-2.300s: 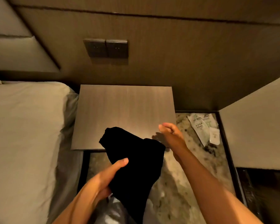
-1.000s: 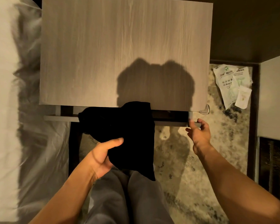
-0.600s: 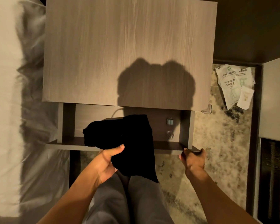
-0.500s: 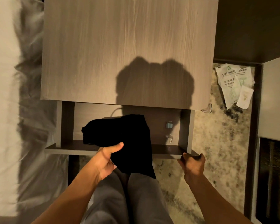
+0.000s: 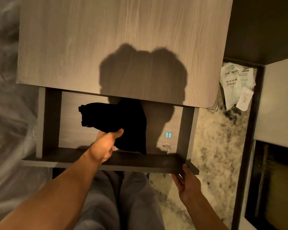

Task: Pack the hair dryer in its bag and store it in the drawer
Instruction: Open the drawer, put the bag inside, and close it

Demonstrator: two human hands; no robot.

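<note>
A black cloth bag (image 5: 116, 120), bulging with something hidden inside, hangs over the open drawer (image 5: 73, 135) of the wooden nightstand (image 5: 106, 39). My left hand (image 5: 105, 145) grips the bag at its lower edge, reaching in over the drawer front. My right hand (image 5: 186, 183) holds the right end of the dark drawer front (image 5: 140, 161) from below. The hair dryer itself is not visible.
Inside the drawer lie a small blue-lit tag (image 5: 168, 134) and a clear hook (image 5: 167, 148) at the right. White paper packets (image 5: 236, 85) lie on the speckled floor to the right. Bedding (image 5: 5, 113) borders the left. A pale cabinet (image 5: 279, 97) stands far right.
The drawer has been pulled out further by my right hand. My left hand has carried the black bag forward, from in front of the drawer to over its inside.
</note>
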